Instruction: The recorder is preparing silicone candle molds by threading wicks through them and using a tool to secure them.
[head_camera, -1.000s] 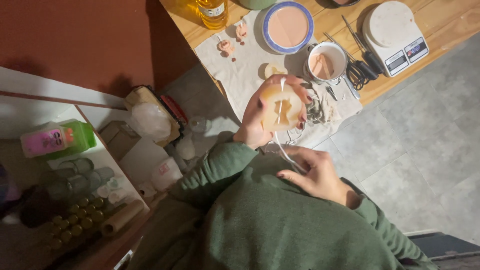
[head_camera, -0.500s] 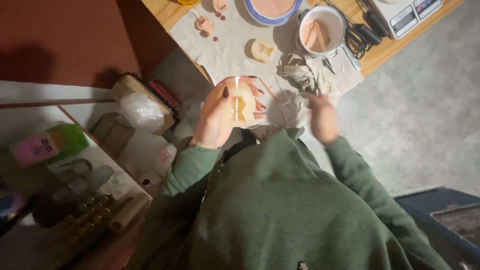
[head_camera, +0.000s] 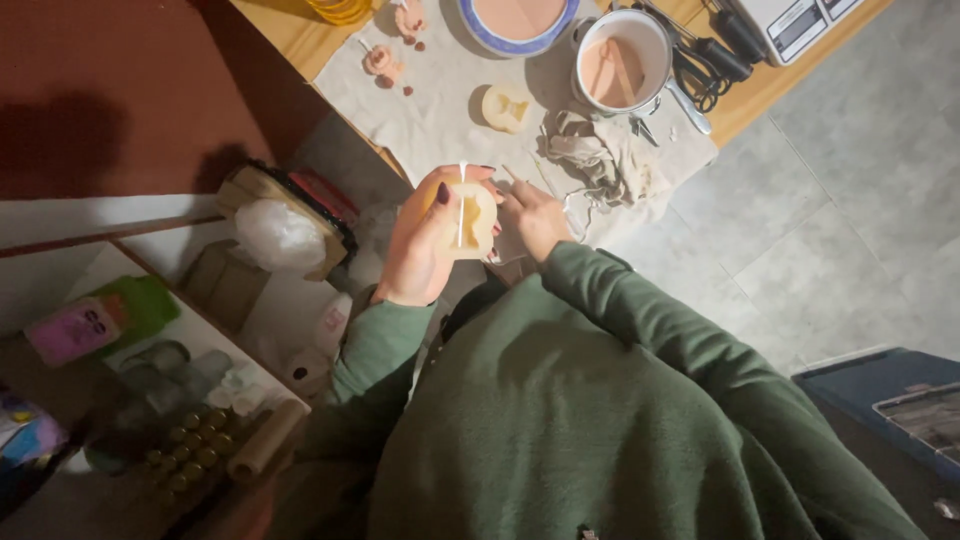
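The left hand is raised with fingers wrapped around a pale round mould with a white wick, above the table's edge, while the right hand touches its side, fingertips hidden.

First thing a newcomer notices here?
At centre, the left hand cups a pale yellow candle-like piece with a white wick up its face, while the right hand touches its right side. Beyond, on the cloth-covered table, a white pot holds peach-coloured liquid, beside a crumpled rag.
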